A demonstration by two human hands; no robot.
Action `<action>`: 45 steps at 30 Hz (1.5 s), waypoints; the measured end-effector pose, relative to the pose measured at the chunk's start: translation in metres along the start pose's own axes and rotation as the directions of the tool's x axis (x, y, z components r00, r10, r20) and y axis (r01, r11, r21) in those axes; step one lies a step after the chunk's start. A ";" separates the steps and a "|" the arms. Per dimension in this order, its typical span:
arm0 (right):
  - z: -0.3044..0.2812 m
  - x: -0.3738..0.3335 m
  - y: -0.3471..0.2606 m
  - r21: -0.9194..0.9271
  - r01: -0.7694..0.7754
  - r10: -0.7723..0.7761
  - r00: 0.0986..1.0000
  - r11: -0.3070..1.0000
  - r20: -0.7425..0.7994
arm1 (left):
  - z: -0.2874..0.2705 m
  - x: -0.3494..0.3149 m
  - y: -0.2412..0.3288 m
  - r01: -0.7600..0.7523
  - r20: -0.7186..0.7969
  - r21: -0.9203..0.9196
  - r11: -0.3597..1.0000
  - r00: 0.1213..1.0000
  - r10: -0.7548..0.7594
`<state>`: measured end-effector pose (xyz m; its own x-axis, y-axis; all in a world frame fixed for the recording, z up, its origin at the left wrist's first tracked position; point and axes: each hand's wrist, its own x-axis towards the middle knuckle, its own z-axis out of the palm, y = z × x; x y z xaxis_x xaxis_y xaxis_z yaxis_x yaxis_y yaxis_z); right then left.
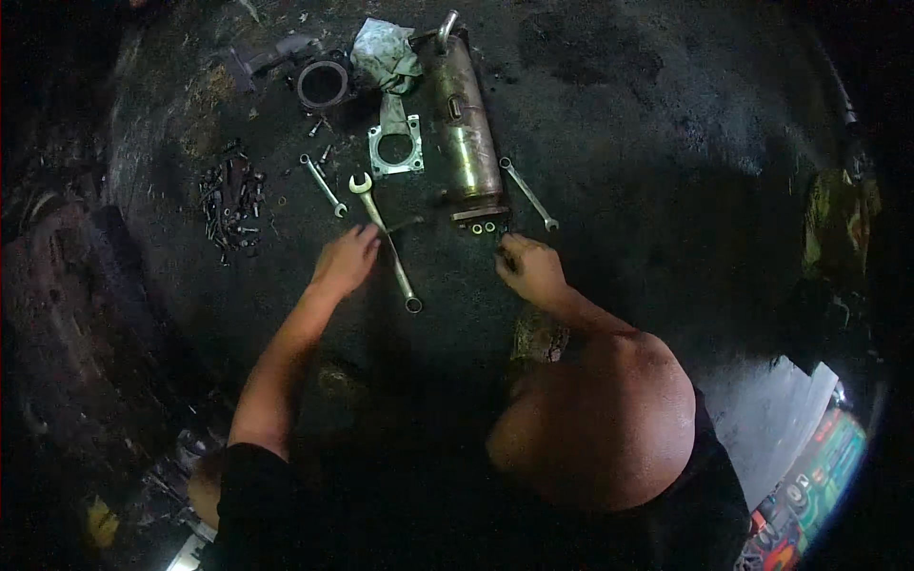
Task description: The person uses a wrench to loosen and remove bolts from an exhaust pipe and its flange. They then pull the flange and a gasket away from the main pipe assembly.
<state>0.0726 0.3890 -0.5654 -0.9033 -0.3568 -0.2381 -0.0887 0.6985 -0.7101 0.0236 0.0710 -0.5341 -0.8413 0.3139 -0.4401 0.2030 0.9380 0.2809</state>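
My left hand [349, 259] is beside the shaft of a large combination wrench [393, 255], fingers curled. A short dark bar [407, 224] lies across the wrench by the fingertips; whether I hold it, I cannot make out. My right hand [533, 269] has its fingers bent in just below the flange [479, 214] of a metal cylinder [466, 128]. Anything in those fingers is hidden. Two small rings or nuts [484, 228] rest by the flange, left of my right fingertips. Smaller wrenches lie on either side: one on the left [324, 186], one on the right [529, 195].
A square metal plate with a round hole [379, 166] lies left of the cylinder. Behind it are a crumpled cloth [383, 52] and a dark ring-ended part [323, 86]. Several bolts [228, 205] are heaped at the left. A colourful printed box [819, 476] stands at the lower right.
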 end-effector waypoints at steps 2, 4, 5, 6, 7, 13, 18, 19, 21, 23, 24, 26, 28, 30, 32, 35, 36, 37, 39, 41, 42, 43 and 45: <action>0.004 0.008 -0.005 -0.080 -0.114 0.109 0.992 0.990 -0.064 | 0.010 -0.001 0.010 -0.069 -0.010 0.010 0.998 0.998 0.070; 0.007 0.016 -0.009 -0.159 -0.043 0.013 0.983 0.986 -0.185 | 0.021 -0.002 0.022 -0.128 -0.024 0.017 0.992 0.991 0.129; 0.008 0.020 -0.010 -0.246 0.011 -0.088 0.949 0.969 -0.303 | 0.024 0.001 0.028 -0.168 -0.110 0.051 0.984 0.979 0.173; 0.008 0.025 -0.012 -0.248 0.009 -0.086 0.950 0.969 -0.300 | 0.026 0.003 0.035 -0.203 -0.193 0.089 0.975 0.957 0.217; 0.007 0.029 -0.013 -0.266 0.064 -0.145 0.943 0.962 -0.299 | 0.027 0.005 0.039 -0.161 -0.180 0.062 0.985 0.969 0.170; 0.022 0.045 -0.004 -0.346 0.190 -0.293 0.916 0.919 -0.274 | 0.032 0.003 0.062 -0.094 -0.203 0.103 0.990 0.973 0.113; 0.042 0.057 0.012 -0.407 0.183 -0.326 0.891 0.895 -0.317 | 0.042 -0.008 0.076 -0.045 -0.190 0.156 0.987 0.979 0.075; 0.041 0.057 0.012 -0.357 0.203 -0.332 0.877 0.912 -0.348 | 0.044 -0.008 0.074 -0.025 -0.219 0.141 0.990 0.974 0.056; 0.041 0.058 0.015 -0.319 0.230 -0.349 0.852 0.919 -0.390 | 0.045 -0.005 0.071 -0.008 -0.248 0.123 0.992 0.968 0.039; 0.043 0.058 0.013 -0.315 0.209 -0.326 0.862 0.926 -0.387 | 0.042 -0.001 0.071 -0.051 -0.298 0.127 0.991 0.951 0.087; 0.043 0.058 0.011 -0.310 0.188 -0.304 0.871 0.932 -0.386 | 0.039 0.000 0.073 -0.048 -0.297 0.121 0.991 0.951 0.082; 0.040 0.060 0.007 -0.358 0.170 -0.306 0.877 0.918 -0.370 | 0.032 -0.001 0.075 -0.041 -0.188 0.073 0.997 0.981 0.054; 0.037 0.060 0.003 -0.402 0.157 -0.310 0.884 0.902 -0.350 | 0.037 0.002 0.068 -0.038 -0.188 0.091 0.995 0.981 0.055; 0.033 0.064 0.003 -0.511 0.204 -0.396 0.867 0.835 -0.301 | 0.039 0.008 0.061 -0.037 -0.193 0.113 0.993 0.979 0.058; 0.027 0.070 0.004 -0.526 0.223 -0.401 0.880 0.820 -0.253 | 0.036 0.012 0.061 -0.090 -0.184 0.173 0.981 0.975 0.122; 0.032 0.071 0.012 -0.469 0.258 -0.399 0.887 0.845 -0.231 | 0.018 0.022 0.065 -0.020 0.124 0.044 0.999 0.992 0.015; 0.035 0.071 0.015 -0.393 0.281 -0.398 0.880 0.876 -0.258 | 0.017 0.027 0.066 -0.016 0.121 0.041 0.999 0.993 0.011; 0.037 0.070 0.018 -0.395 0.286 -0.403 0.879 0.873 -0.255 | 0.016 0.032 0.066 -0.032 0.138 -0.025 0.999 0.990 0.035; 0.035 0.071 0.017 -0.387 0.283 -0.392 0.888 0.877 -0.240 | 0.015 0.040 0.063 -0.043 0.141 -0.090 0.995 0.989 0.056; 0.030 0.070 0.000 -0.467 0.271 -0.404 0.890 0.842 -0.212 | 0.020 0.040 0.058 -0.052 0.164 -0.114 0.992 0.984 0.070; 0.027 0.070 -0.008 -0.542 0.241 -0.393 0.901 0.805 -0.184 | 0.021 0.041 0.058 -0.052 0.163 -0.116 0.992 0.984 0.070; 0.026 0.072 -0.010 -0.611 0.256 -0.400 0.910 0.749 -0.108 | 0.022 0.041 0.057 -0.080 0.148 -0.092 0.993 0.985 0.093; 0.011 0.078 -0.017 -0.611 0.323 -0.407 0.913 0.722 0.002 | 0.021 0.037 0.059 -0.097 0.139 -0.077 0.992 0.985 0.107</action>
<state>0.0078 0.3427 -0.5795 -0.7882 -0.6114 0.0704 -0.6126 0.7685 -0.1848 0.0145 0.1410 -0.5517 -0.7370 0.4295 -0.5220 0.2441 0.8892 0.3869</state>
